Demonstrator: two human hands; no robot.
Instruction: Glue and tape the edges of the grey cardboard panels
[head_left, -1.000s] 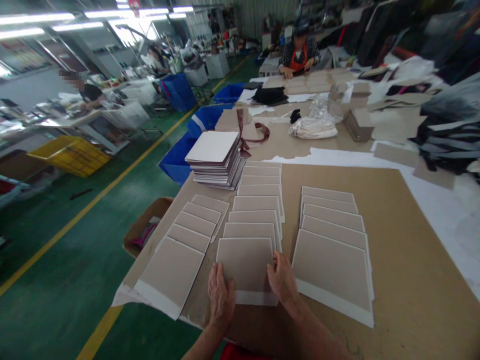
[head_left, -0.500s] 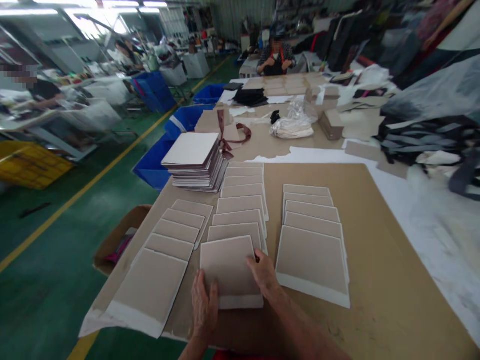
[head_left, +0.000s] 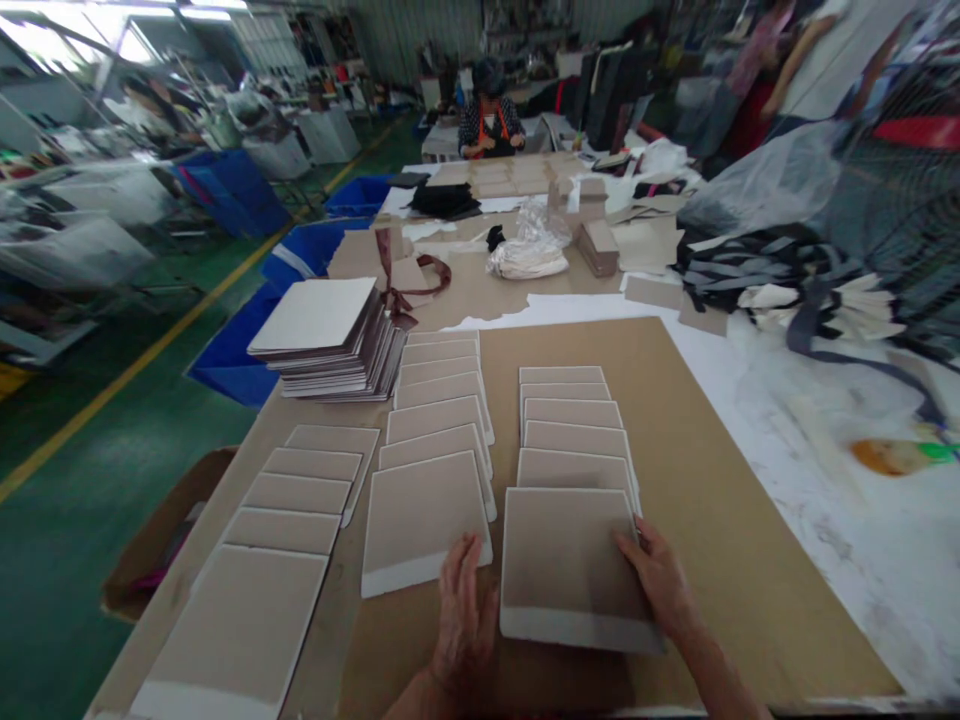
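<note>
My right hand [head_left: 664,580] pinches the right edge of a beige board panel [head_left: 566,560] with a pale strip along its near edge. This panel overlaps the front of the right-hand row of similar panels [head_left: 576,465]. My left hand [head_left: 463,615] has its fingers stretched out, beside the panel's left edge. Its fingertips are over the lower right corner of the front panel [head_left: 424,515] in the middle row; whether they touch it I cannot tell. A third overlapping row of panels [head_left: 236,620] lies on the left.
A tall stack of boards [head_left: 319,340] stands at the table's left edge, by a brown ribbon [head_left: 401,280]. Blue bins [head_left: 232,345] and a cardboard box [head_left: 161,540] are beside the table. Plastic-wrapped white material [head_left: 529,250] lies farther back. A person [head_left: 491,120] sits at the far end.
My hands have moved right, from the middle row to the right row, where a panel now lies at the front. The middle row's front panel has been let go. The view has shifted right.
</note>
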